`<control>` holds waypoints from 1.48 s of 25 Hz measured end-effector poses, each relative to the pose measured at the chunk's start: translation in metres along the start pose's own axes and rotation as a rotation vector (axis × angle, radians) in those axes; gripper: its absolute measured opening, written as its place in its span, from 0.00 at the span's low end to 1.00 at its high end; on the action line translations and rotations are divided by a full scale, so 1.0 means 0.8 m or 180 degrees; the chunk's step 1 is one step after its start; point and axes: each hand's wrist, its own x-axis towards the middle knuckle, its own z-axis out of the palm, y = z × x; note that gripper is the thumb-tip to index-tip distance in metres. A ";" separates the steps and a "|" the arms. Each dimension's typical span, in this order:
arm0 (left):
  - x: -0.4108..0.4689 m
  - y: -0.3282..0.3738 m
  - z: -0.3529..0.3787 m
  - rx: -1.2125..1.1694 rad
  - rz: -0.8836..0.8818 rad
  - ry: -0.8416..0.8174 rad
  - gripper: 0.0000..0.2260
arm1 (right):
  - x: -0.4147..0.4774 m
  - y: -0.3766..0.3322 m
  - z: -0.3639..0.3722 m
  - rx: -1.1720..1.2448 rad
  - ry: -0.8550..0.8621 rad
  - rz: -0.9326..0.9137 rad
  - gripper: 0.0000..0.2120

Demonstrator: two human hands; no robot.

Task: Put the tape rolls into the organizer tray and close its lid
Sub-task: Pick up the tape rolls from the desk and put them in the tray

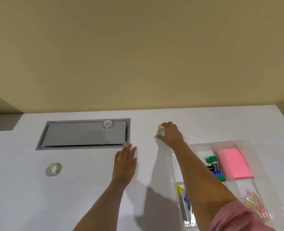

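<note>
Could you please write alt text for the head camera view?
The right hand grips a clear tape roll on a white desk; the left hand lies flat. Two more rolls lie left; an open organizer tray sits right.

Bare white desk (81,194) lies open at the left. The clear organizer tray (247,144) crowds the right side. The right forearm (202,179) crosses over its near-left compartments.

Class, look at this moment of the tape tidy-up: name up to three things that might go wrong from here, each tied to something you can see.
1. The right hand closes on a clear tape roll that is hard to see against the white desk; the grip may slip.
2. Carrying it back, the forearm passes over the organizer tray and might nudge it.
3. The roll on the grey hatch and the roll at the left are pale and might be overlooked.
</note>
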 end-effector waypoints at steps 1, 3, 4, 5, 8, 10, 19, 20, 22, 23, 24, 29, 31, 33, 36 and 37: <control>0.000 0.002 -0.001 -0.0016 -0.0030 -0.0007 0.19 | 0.001 -0.001 0.001 -0.0060 -0.0043 -0.0010 0.28; 0.000 0.003 0.003 0.0001 -0.0060 0.0206 0.20 | 0.003 0.001 0.006 -0.0199 -0.0044 -0.0038 0.27; -0.003 0.004 0.006 0.0080 -0.0023 0.0221 0.21 | 0.004 0.001 0.008 -0.0311 -0.0059 -0.0032 0.25; -0.003 0.003 0.008 0.0063 -0.0026 0.0242 0.21 | 0.005 0.001 0.009 -0.0383 -0.0044 -0.0009 0.24; 0.000 0.000 0.014 0.0024 -0.0135 -0.0026 0.23 | 0.004 0.003 0.005 -0.0339 0.0132 0.0042 0.22; -0.001 0.001 0.015 0.0148 -0.0180 -0.0170 0.23 | -0.001 0.004 -0.001 -0.0164 0.0315 0.0057 0.22; -0.034 0.013 0.022 -0.0028 -0.0240 -0.0308 0.24 | -0.077 0.024 -0.038 0.0670 0.1054 -0.0121 0.21; -0.040 0.015 0.022 -0.0056 -0.0232 -0.0317 0.24 | -0.088 0.028 -0.042 0.0686 0.1061 -0.0113 0.22; -0.048 0.017 0.021 -0.0094 -0.0212 -0.0307 0.24 | -0.109 0.035 -0.047 0.0646 0.0977 -0.0109 0.22; -0.053 0.018 0.020 -0.0103 -0.0209 -0.0299 0.24 | -0.119 0.040 -0.048 0.0609 0.0914 -0.0108 0.22; -0.056 0.018 0.020 -0.0115 -0.0209 -0.0292 0.24 | -0.129 0.044 -0.047 0.0558 0.0857 -0.0090 0.22; -0.071 0.028 0.020 -0.0122 -0.0254 -0.0318 0.24 | -0.160 0.059 -0.029 0.0093 0.0624 0.0026 0.22; -0.073 0.032 0.021 -0.0102 -0.0307 -0.0336 0.24 | -0.163 0.061 -0.021 -0.0259 0.0419 0.0002 0.22; -0.072 0.035 0.022 0.0004 -0.0355 -0.0350 0.25 | -0.161 0.064 -0.015 -0.0565 0.0235 -0.0062 0.23; -0.072 0.038 0.023 0.0008 -0.0425 -0.0352 0.25 | -0.155 0.067 -0.009 -0.1020 0.0104 -0.0214 0.22; -0.072 0.038 0.024 0.0027 -0.0435 -0.0350 0.25 | -0.154 0.068 -0.007 -0.1186 0.0076 -0.0287 0.21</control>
